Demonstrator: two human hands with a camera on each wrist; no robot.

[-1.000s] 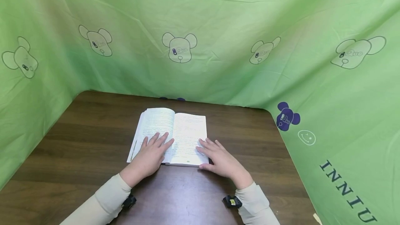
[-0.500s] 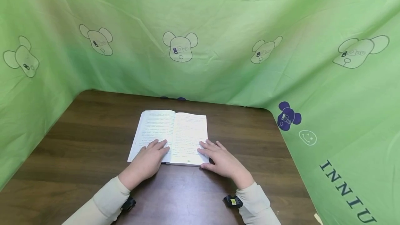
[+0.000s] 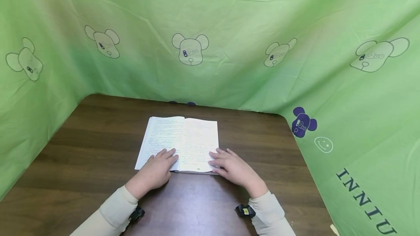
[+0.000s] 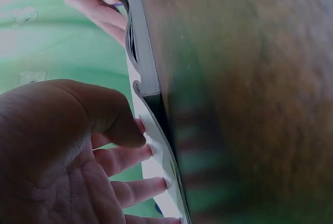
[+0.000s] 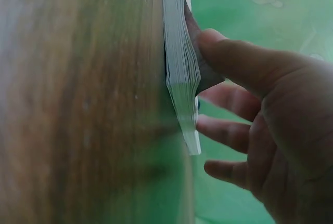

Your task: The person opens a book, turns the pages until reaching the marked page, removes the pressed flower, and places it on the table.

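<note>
An open book with printed pages lies on the brown wooden table. My left hand rests on the lower part of the left page, fingers spread and fairly straight. In the left wrist view its fingertips touch the white page, and the thumb hangs near the book's lower edge. At the lower right corner is my right hand. The right wrist view shows its thumb against a lifted page corner, with the index finger behind it, pinching the page. The remaining fingers lie by the book's right edge.
The wooden table extends around the book on all sides. A green curtain with bear-head drawings hangs along its back and sides. Black devices sit at both wrists, including the right wrist strap.
My left hand has drawn back toward me along the left page, which now lies flatter. My right thumb has moved from the book's bottom edge to the page corner and lifted it.
</note>
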